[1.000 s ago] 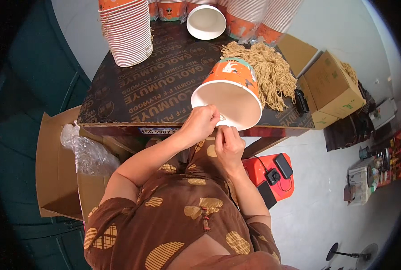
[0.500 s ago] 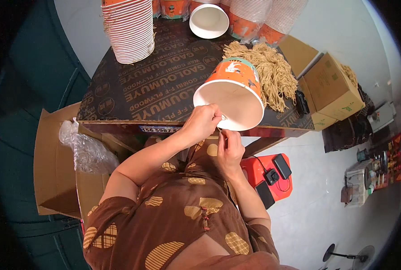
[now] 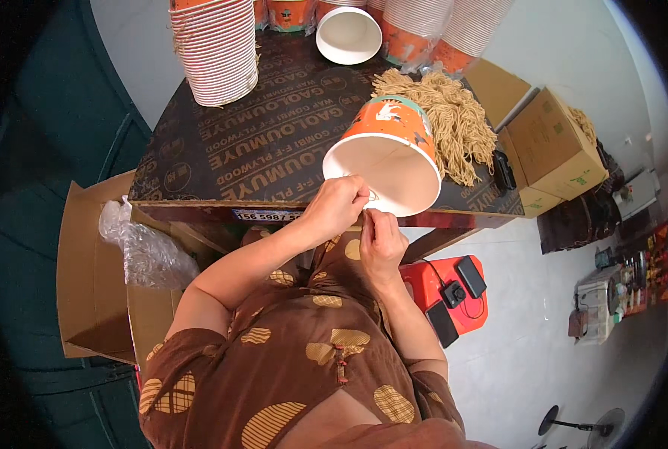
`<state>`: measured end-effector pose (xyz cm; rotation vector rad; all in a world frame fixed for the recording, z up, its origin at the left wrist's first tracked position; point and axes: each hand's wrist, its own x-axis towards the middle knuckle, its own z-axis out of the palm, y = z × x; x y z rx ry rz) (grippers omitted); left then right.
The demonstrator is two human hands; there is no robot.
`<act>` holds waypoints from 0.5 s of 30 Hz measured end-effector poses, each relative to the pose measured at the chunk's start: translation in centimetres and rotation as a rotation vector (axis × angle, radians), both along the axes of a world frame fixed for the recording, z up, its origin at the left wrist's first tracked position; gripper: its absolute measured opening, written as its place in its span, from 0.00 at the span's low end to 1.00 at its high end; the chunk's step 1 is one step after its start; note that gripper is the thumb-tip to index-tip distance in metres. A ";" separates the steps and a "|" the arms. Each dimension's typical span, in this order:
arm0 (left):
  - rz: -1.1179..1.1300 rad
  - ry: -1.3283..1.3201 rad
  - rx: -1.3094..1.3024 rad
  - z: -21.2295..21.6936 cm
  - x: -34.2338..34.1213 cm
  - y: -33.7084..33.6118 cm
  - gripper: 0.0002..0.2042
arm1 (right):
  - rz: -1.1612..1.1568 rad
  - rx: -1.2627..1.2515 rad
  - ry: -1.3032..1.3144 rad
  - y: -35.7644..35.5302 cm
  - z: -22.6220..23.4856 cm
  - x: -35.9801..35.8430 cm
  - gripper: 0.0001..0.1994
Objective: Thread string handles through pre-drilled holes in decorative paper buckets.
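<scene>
- The paper bucket [image 3: 390, 153] lies tipped on its side at the front edge of the bench [image 3: 199, 157], with its open mouth facing the person. A second ago it sat a little more upright and farther back; now it leans lower and closer.
- The left hand [image 3: 338, 206] is closed on the near rim of the bucket and holds it steady.
- The right hand [image 3: 379, 239] is pinched shut on a thin string [image 3: 374, 196] at the rim. It has moved up to the rim since a moment ago, so the string work looks to be going on at the edge of the bucket.
- A heap of tan strings [image 3: 454, 120] lies just behind the bucket, touching it.
- A tall stack of buckets [image 3: 216, 49] stands at the far left corner. One open white bucket [image 3: 347, 34] stands at the back.
- Cardboard boxes [image 3: 555, 146] sit to the right of the bench. A red box [image 3: 446, 295] sits on the floor by the person's right arm.
- Nothing blocks the hands.
</scene>
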<state>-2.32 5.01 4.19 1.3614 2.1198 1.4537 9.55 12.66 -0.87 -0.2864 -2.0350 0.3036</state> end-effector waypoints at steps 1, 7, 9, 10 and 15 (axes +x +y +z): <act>0.000 0.040 0.014 -0.1 0.0 0.0 0.04 | 0.002 -0.009 0.001 0.0 0.0 0.0 0.09; -0.018 0.164 0.084 -0.3 0.0 -0.4 0.03 | 0.044 -0.067 0.045 -0.3 -0.2 0.0 0.09; -0.037 0.168 0.074 -0.2 0.0 -0.5 0.02 | 0.050 -0.028 0.071 -0.2 0.0 -0.2 0.09; -0.048 0.203 0.102 -0.2 0.0 -0.5 0.02 | 0.055 0.012 0.096 -0.1 0.1 -0.2 0.09; -0.094 0.261 0.123 -0.8 -0.5 -0.7 0.01 | 0.121 -0.003 0.060 0.2 -0.5 -0.3 0.10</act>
